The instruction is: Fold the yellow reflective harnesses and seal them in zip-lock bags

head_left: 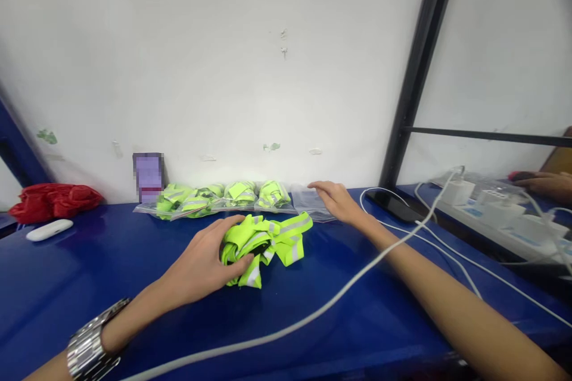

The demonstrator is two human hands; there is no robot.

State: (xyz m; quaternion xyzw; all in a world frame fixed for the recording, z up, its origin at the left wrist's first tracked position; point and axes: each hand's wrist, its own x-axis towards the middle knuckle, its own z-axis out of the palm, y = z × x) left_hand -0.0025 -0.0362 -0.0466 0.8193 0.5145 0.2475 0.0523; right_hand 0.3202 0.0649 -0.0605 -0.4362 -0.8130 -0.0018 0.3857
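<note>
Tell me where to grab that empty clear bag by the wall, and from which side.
Probably pinch the clear bag at its near edge, coming from the front. It lies flat on the blue table with the wall behind and packed bags to its left. The right hand already rests on it; the left hand holds the yellow vest.

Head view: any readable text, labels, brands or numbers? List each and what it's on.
None can be read.
Card against the wall: pixelated, unreadable.
Bagged yellow-green items: no print to be made out.
Folded yellow-green reflective piece under the left hand: grey stripes only, no text.
Clear bag at the right hand: no text visible.
Power strip and chargers: markings too small and blurred.
Wristwatch: only its band shows.
</note>
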